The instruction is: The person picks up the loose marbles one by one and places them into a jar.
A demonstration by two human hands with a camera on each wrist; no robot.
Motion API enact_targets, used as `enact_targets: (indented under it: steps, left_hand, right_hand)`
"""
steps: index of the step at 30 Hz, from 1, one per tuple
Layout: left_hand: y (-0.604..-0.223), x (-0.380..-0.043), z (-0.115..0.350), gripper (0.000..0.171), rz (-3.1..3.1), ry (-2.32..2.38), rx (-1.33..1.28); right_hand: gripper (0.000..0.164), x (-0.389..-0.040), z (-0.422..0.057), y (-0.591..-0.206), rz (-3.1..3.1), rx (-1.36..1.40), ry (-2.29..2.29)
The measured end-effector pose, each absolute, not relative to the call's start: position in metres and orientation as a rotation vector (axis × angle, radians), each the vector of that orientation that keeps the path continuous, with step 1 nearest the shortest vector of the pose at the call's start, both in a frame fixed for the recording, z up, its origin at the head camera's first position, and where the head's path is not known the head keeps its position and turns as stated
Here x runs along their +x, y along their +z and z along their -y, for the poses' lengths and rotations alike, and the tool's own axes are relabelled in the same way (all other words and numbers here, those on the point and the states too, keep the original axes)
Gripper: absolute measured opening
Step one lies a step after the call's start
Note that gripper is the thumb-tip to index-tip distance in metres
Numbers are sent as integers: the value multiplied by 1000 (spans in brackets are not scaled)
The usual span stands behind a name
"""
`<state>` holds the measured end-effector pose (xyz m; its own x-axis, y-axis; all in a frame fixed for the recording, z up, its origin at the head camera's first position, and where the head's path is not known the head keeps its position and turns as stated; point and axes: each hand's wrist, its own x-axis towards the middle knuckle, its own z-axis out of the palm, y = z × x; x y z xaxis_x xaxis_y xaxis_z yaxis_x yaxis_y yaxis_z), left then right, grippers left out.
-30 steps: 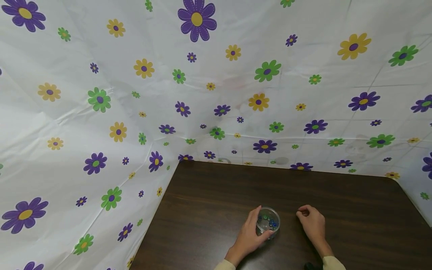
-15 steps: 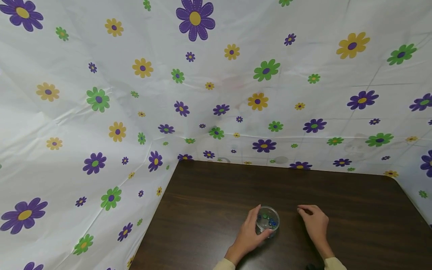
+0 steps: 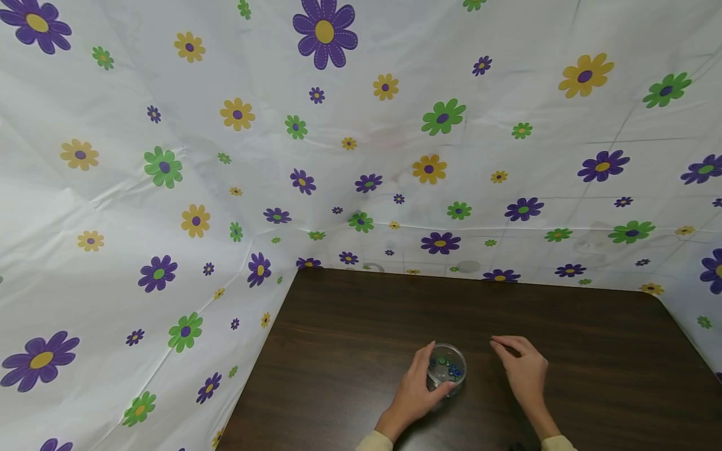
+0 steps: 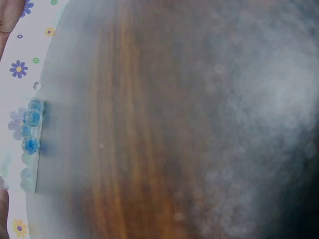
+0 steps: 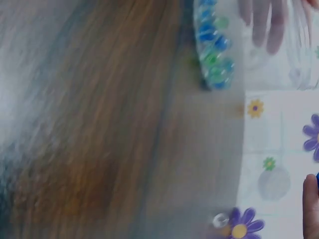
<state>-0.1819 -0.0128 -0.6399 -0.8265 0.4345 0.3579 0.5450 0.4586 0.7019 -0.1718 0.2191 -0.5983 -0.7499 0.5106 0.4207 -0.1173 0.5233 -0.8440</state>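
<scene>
A clear round jar [image 3: 447, 363] stands on the table with several blue and green glass marbles [image 5: 212, 57] at its bottom. My left hand [image 3: 414, 391] curls around its left side, thumb at the near edge and fingers at the far one. To the right of the jar, apart from it, my right hand [image 3: 526, 369] holds thumb and forefinger together. In the right wrist view, a sliver of a blue marble [image 5: 317, 180] shows beside the right thumb [image 5: 311, 206], at the frame's edge; the rest of it is cut off.
One clear marble [image 5: 220, 220] lies apart from the jar in the right wrist view. The dark wooden table [image 3: 350, 326] reaches back to a white sheet [image 3: 338, 119] with printed flowers, which also hangs along the left side.
My right hand has moved a little away from me and its fingertips have shifted left, towards the jar. The left hand and jar stay in place.
</scene>
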Motion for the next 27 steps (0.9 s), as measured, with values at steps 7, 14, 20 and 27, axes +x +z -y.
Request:
enact_targets:
  steps: [7, 14, 20, 27]
  left_hand:
    - [-640, -182, 12, 82, 2567, -1306, -882]
    - [-640, -183, 12, 81, 2567, -1325, -893]
    - [-639, -183, 12, 81, 2563, -1323, -899]
    - [-640, -183, 13, 81, 2567, -1359, -901]
  right_hand:
    - [11, -166, -201, -584, 2121, -278, 1331]
    - [15, -160, -177, -581, 2140, -139, 1448]
    - [17, -157, -159, -582, 2140, -86, 1466]
    - [20, -156, -151, -585, 2147, -47, 1449]
